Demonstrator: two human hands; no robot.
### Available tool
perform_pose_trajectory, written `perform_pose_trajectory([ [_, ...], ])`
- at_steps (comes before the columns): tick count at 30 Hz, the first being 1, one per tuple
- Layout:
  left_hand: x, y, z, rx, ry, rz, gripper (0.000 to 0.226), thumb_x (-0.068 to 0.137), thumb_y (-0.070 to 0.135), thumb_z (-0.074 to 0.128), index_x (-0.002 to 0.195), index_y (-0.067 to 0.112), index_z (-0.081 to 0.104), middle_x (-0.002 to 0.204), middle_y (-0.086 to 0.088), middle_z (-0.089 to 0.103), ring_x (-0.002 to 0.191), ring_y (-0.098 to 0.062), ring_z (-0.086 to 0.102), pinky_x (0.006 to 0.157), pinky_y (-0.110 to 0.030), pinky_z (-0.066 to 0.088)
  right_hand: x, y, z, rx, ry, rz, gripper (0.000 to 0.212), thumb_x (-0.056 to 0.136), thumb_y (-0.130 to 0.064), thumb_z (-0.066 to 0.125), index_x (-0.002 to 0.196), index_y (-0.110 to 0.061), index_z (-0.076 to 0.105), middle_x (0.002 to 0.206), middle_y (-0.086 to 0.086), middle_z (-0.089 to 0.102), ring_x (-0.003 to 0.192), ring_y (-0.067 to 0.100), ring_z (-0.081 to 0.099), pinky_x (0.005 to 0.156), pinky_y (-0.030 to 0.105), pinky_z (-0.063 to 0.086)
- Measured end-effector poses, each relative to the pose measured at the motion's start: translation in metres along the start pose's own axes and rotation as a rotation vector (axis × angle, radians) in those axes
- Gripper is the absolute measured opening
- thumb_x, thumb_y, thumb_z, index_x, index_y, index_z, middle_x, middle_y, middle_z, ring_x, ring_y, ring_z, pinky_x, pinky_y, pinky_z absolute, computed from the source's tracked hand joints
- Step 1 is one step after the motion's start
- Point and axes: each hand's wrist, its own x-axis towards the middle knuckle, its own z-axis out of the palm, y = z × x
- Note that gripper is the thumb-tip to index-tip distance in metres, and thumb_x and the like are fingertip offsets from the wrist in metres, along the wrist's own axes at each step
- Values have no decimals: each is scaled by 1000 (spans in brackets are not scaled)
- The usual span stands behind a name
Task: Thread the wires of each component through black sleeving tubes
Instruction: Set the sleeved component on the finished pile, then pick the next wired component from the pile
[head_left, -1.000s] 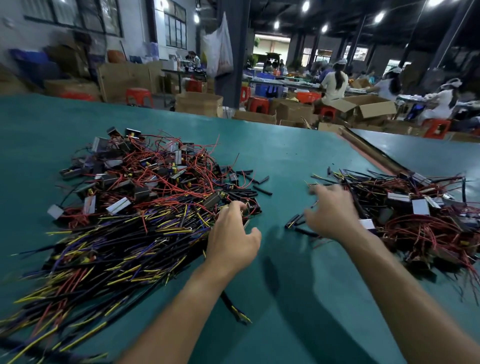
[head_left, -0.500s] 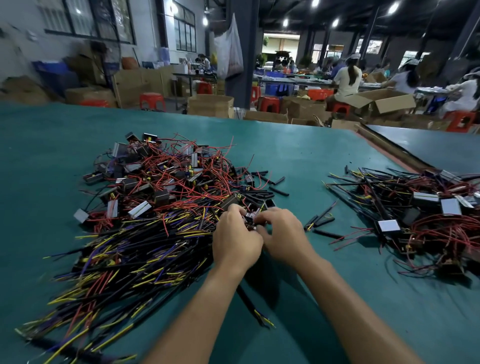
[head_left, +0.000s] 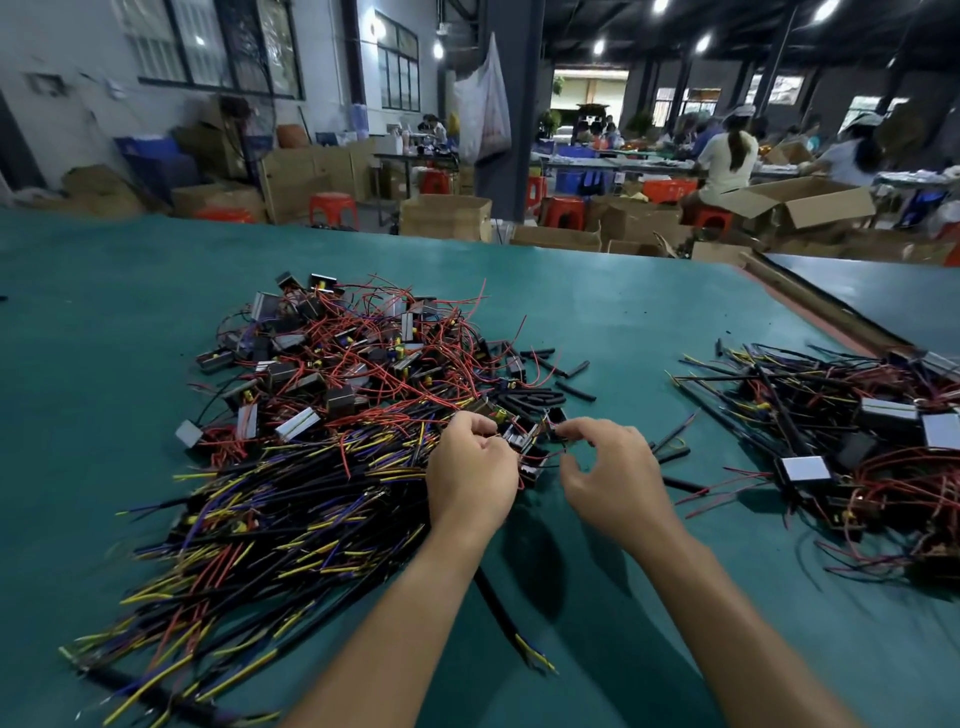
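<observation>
green table, one part picked out

at the near right edge of the big heap of boxy parts and red wires, the left hand grips a small black component, fingers curled round it. the right hand curls just beside, fingertips at its red wires; pinching or not, i cannot tell. short black tubes lie just behind.
</observation>
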Motion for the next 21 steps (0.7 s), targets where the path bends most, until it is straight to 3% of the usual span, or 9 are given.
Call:
perform_pose_trajectory([
  [2,0,0,0,-5,6,-2,20,78,11,44,88,27,51,78,4,70,78,-25,65,74,-47,56,0,-1,2,-15,-19,-14,29,85,-17,61,112,-23,68,112,-6,67,107,21,53,89,25,37],
  [6,-2,0,0,-7,-6,-7,16,80,19,50,89,32,45,78,5,69,74,-28,67,73,-52,56,-1,-3,0,39,-25,37,20,85,-13,63,99,-25,70,89,-14,66,96,16,60,86,28,45],
  [9,-5,0,0,6,-45,-5,14,78,26,51,88,32,44,75,4,69,74,-30,67,73,-56,56,-1,0,-5,22,-80,58,24,85,-13,64,105,-27,62,88,-14,64,86,13,57,79,28,41],
  [12,-6,0,1,40,-62,6,16,72,31,49,87,32,44,74,5,69,74,-29,68,74,-54,56,2,1,-10,-34,-137,69,16,86,-16,64,98,-25,69,82,-12,65,89,16,62,81,28,45],
  [16,-5,0,0,24,-65,-3,13,76,31,49,89,32,45,78,4,69,75,-30,67,73,-54,56,3,-6,-18,190,80,0,12,84,-11,71,83,-22,75,75,-12,69,76,10,65,77,26,50],
  [21,-7,3,-2,-52,-49,-28,14,78,30,39,86,26,50,80,4,71,79,-33,67,78,-56,55,7,-10,-28,637,372,-69,23,82,4,71,81,-19,73,76,-13,72,72,4,68,75,17,52],
])
